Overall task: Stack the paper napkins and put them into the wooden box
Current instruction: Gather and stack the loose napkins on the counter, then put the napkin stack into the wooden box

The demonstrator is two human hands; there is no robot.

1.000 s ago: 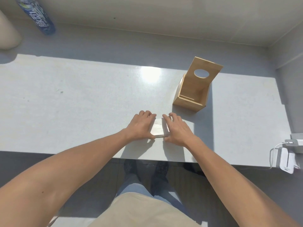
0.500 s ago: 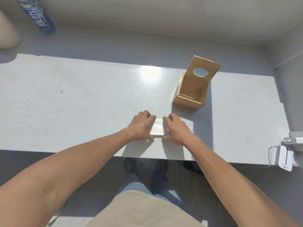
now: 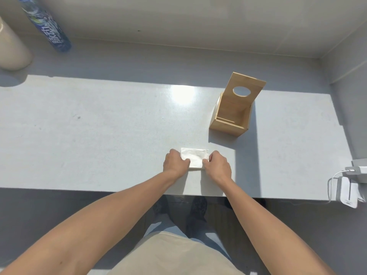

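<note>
White Chinese characters — apparently "脉动" — run down the blue bottle (image 3: 49, 26) label

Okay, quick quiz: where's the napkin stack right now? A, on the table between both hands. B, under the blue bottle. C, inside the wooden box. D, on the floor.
A: the napkin stack lies on the table, gripped by the left hand and right hand; the wooden box stands apart.

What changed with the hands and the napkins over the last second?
Both hands slid back toward the near corners of the napkin stack, uncovering more of it. The left hand and right hand now pinch those corners with curled fingers. The stack stays on the table; the wooden box has not moved.
</note>
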